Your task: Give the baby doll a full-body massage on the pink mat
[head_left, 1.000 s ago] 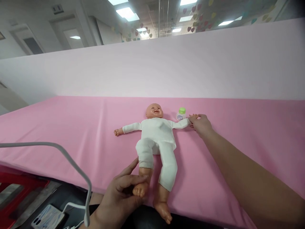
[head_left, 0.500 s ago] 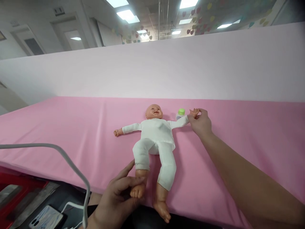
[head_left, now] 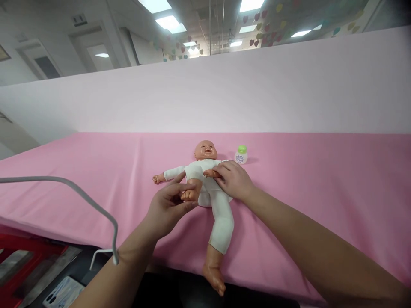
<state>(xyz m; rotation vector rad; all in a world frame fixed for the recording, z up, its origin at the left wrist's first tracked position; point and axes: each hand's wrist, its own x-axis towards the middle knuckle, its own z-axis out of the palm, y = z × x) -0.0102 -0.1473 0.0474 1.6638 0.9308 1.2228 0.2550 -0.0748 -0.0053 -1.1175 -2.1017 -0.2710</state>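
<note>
A baby doll [head_left: 221, 214] with a white cloth body lies on its back on the pink-covered table [head_left: 289, 171]. My left hand [head_left: 170, 205] grips the doll's foot on the left side and holds that leg bent up over its belly. With my right hand [head_left: 234, 177] I hold the doll's hand from the right side, its arm folded across the chest near the raised knee. The doll's other arm stretches out to the left, and its other leg hangs over the table's front edge. Part of the folded arm is hidden by my right hand.
A small clear bottle with a green cap [head_left: 241, 155] stands right of the doll's head. A white panel [head_left: 205, 94] rises behind the table. At lower left are a grey cable [head_left: 86, 201], a phone [head_left: 63, 293] and a red frame [head_left: 22, 261].
My left hand has raised the doll's leg from the front edge up over its belly. My right hand has brought the doll's arm inward from the right side across the chest.
</note>
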